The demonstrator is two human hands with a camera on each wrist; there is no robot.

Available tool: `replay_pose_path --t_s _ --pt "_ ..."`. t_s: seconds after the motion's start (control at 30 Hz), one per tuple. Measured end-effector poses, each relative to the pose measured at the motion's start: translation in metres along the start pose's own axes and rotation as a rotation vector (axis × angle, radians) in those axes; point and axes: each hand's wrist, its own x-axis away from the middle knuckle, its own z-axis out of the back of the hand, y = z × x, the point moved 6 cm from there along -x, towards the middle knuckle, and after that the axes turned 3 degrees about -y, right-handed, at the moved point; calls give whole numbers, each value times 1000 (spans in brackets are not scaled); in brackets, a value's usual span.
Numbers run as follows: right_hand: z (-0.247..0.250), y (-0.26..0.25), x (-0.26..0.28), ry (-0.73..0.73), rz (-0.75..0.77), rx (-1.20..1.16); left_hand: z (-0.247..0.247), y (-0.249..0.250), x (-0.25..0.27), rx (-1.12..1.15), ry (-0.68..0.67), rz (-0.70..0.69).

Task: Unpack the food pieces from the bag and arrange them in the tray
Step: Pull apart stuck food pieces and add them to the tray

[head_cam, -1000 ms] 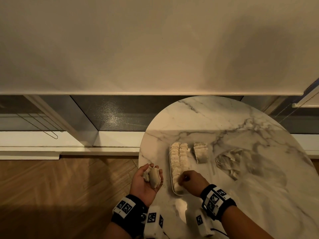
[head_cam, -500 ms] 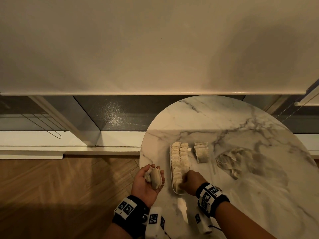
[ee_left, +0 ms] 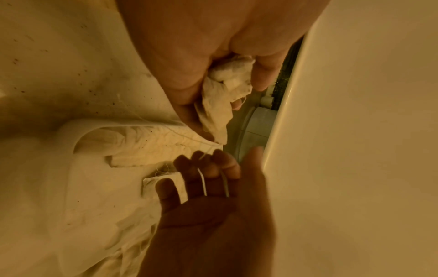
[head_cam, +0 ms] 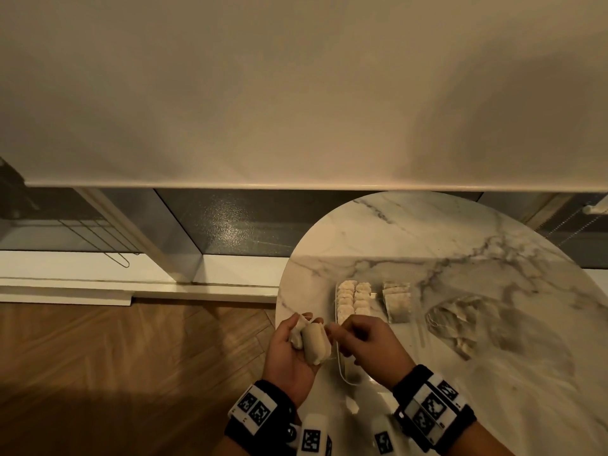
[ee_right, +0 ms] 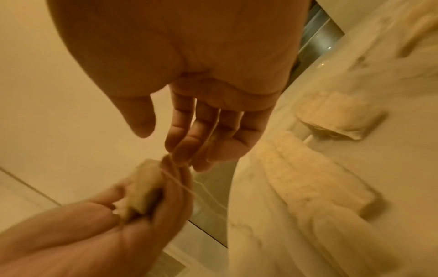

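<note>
the left hand [head_cam: 289, 348] was cupped at the table's [head_cam: 444, 245] near left edge, fingers curled round a small clutch of pale food pieces [head_cam: 314, 342], a crumpled one showing in the left wrist view. half a second before, the right hand [head_cam: 368, 340] had been low over the near end of the tray [head_cam: 342, 373], fist down among the pieces; now it had lifted and crossed left to meet the other hand. its fingers [ee_right: 187, 146] hung loosely extended and seemed to catch a thin thread running from the held pieces, though whether they truly pinched it could not be told from the blurred right wrist view. by my reading, one piece had just been set down and the next was being drawn from the left hand's stock.

beyond the hands, two neat rows of pieces [head_cam: 353, 299] filled the far part of the tray, the near end bare, so the arranging was well along but unfinished. just right of the rows stood a short stack of flat packets [head_cam: 396, 301]. further right, well apart, lay the slack, crumpled bag [head_cam: 460, 324].

the table was round, white marble with grey veins. past it ran a pale sill, dark glazing [head_cam: 230, 222] and a lowered blind [head_cam: 296, 93]; herringbone wood floor [head_cam: 131, 357] lay to the left.
</note>
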Motion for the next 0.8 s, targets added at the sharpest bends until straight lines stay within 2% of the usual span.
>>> replay_pose_path --t_s 0.1,0.2,0.33,0.43,0.63,0.8 --pt "-5 -17 6 -66 11 91 -7 2 -1 47 -27 -9" --pt "-7 -21 7 -51 6 141 -12 4 -1 91 -45 -11" --pt "-5 -26 9 -24 -19 23 -17 8 3 58 -89 -8" --pt "0 -29 9 32 -14 50 -15 7 4 -20 -94 16" --pt "14 -47 13 85 63 -33 -13 3 10 -92 -165 104" --pt "32 -43 11 144 -44 -231 -4 5 5 -130 -95 110"
